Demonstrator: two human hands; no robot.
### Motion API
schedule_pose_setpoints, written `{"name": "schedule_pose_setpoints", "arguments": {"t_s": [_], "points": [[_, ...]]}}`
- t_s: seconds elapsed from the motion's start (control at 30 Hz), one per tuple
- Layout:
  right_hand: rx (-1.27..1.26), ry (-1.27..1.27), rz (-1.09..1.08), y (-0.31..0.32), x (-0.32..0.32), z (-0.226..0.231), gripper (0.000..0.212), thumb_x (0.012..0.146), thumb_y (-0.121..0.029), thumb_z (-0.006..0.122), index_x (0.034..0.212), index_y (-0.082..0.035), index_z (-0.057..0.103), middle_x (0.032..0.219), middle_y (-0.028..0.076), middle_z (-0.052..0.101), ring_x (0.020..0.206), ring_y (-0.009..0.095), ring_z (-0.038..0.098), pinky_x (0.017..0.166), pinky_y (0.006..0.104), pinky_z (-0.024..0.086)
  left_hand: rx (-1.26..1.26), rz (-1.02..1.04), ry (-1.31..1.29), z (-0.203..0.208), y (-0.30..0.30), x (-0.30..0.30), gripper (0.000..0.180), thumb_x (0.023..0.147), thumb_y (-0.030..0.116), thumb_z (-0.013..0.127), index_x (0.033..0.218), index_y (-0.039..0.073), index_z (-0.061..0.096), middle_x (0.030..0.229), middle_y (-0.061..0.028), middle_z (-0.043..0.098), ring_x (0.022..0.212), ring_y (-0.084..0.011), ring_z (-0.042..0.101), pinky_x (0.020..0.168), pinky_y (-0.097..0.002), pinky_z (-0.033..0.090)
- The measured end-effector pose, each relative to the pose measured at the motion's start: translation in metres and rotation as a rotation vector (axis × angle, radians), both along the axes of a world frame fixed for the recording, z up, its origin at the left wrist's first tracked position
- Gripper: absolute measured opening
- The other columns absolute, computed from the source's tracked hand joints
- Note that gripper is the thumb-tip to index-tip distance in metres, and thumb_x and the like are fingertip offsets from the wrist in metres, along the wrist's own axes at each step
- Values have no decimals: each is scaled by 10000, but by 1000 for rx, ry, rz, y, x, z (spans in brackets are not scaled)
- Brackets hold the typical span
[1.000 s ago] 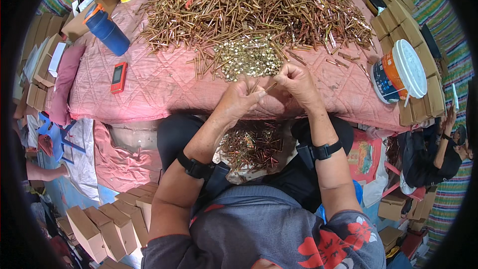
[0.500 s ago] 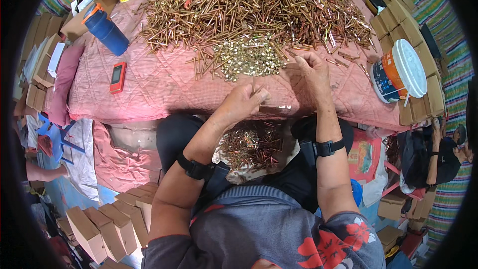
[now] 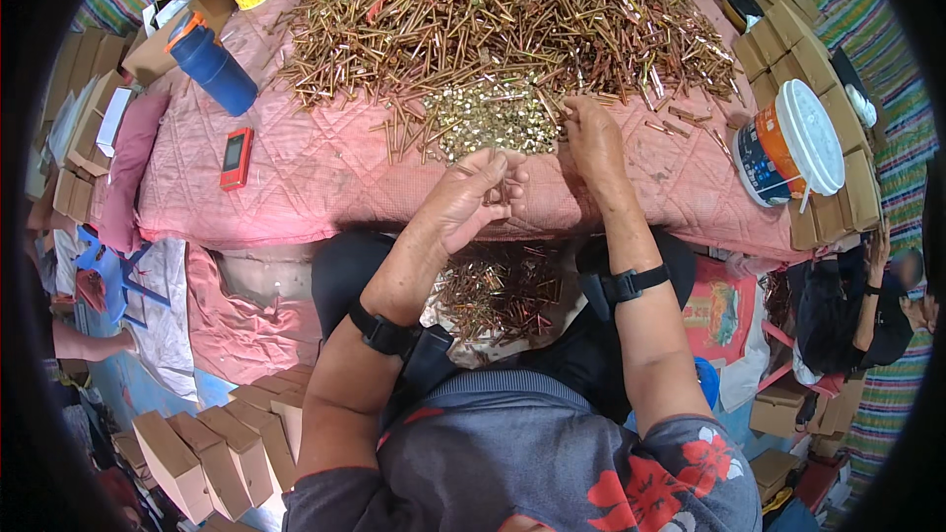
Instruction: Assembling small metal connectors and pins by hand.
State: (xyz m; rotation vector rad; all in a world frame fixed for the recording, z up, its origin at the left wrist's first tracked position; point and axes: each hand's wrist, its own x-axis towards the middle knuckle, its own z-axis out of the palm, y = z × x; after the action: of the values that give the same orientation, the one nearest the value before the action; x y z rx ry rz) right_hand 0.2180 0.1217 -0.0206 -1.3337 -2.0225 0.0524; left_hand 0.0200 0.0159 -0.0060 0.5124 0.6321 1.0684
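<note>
My left hand is held above the front edge of the pink quilted cover, palm turned inward. Its fingers curl toward the thumb, and whatever lies between them is too small to make out. Further right, my right hand reaches to the right edge of a small heap of shiny nut-like metal pieces. Its fingertips are drawn together there, and I cannot see what they pinch. Behind that heap spreads a large pile of thin brass-coloured metal rods. More rods lie below the edge, between my knees.
The pink quilted cover carries a red handheld device and a blue bottle at left. A white-lidded bucket stands at right. Cardboard boxes line both sides. Another person sits at far right.
My right hand has moved left and slightly forward to the heap of small pieces. My left hand has turned, showing more palm, its fingers loosened from their tighter pinch.
</note>
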Motion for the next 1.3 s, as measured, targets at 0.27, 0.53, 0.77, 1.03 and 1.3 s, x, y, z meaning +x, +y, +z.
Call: {"name": "schedule_pose_setpoints", "arguments": {"t_s": [0.27,0.53,0.77,1.03,1.3], "points": [[-712,796,77,-18,22,16,152,884,-45,573,1017,22,605,813,24,619,701,67,557,634,218,457,48,-3,185,-10,3,-3,218,931,118,552,1117,6,576,894,-60,635,750,-120,598,684,-249,512],[-932,958,528,-36,23,32,93,882,-81,617,944,-12,609,783,-8,584,639,61,503,578,206,416,-14,75,295,-2,0,-1,200,921,182,589,1016,6,602,890,-79,660,700,-96,597,555,-194,469],[-1042,915,653,-47,7,41,107,881,-110,635,918,-13,608,763,-21,567,621,50,469,572,185,398,145,-7,362,-14,3,8,199,919,182,592,1037,21,589,803,-50,631,546,-36,476,431,-153,341],[-757,796,315,-26,12,17,64,884,-49,596,897,13,606,726,21,604,627,68,549,545,227,461,52,48,181,-14,2,1,127,899,155,619,948,38,609,740,-27,601,482,-20,421,387,-142,282],[-15,210,78,-10,7,13,122,796,-16,626,918,-9,633,843,134,642,782,283,630,712,352,494,-19,115,169,-17,2,3,110,894,126,618,950,33,601,740,-35,614,507,-35,472,403,-161,337]]}}
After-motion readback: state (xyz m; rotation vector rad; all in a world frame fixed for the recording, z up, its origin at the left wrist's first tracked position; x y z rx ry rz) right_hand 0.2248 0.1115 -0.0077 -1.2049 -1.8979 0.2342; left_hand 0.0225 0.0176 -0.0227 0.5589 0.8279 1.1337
